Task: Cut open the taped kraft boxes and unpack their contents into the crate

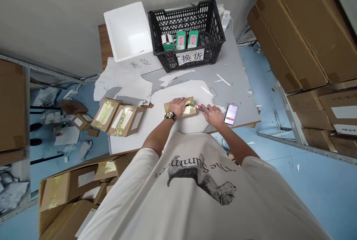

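A small taped cardboard box (pixel 190 112) lies on the white-covered part of the table (pixel 156 128), close to my body. My left hand (pixel 178 106) rests flat on the box's left part, fingers stretched toward the right. In my right hand (pixel 212 115) is a red and black utility knife (pixel 200 108), its blade end pointing left over the tape on the box. A phone (pixel 231 114) with its screen lit lies to the right of my right hand.
Two taped boxes (pixel 126 121) stand at the table's left. Behind are a white foam bin (pixel 126 33) and a black crate (pixel 220 42) holding green and pink boxes. Cartons (pixel 301 31) are stacked at right; a large open carton of parcels (pixel 44 210) sits lower left.
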The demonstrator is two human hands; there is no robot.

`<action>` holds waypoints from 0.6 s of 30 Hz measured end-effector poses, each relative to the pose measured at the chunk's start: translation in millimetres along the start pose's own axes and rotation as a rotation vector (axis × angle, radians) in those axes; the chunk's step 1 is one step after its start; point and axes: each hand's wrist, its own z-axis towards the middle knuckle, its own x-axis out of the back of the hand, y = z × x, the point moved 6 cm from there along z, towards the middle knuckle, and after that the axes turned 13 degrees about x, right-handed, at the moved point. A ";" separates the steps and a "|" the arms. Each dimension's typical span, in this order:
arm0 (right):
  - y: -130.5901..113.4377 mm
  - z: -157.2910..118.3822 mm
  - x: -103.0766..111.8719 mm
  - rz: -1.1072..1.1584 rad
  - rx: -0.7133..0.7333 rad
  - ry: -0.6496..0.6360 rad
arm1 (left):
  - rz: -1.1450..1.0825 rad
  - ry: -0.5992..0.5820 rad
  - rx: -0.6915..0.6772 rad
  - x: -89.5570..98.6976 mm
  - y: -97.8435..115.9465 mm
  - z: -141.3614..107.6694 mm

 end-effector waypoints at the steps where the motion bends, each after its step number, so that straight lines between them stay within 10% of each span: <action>1: 3.7 -2.5 -1.2 -0.001 0.001 -0.005 | -0.001 0.004 -0.003 -0.5 -0.2 -0.4; 18: -3.8 -15.3 11.8 0.078 -0.052 -0.049 | 0.030 -0.043 -0.059 5.5 6.7 -9.4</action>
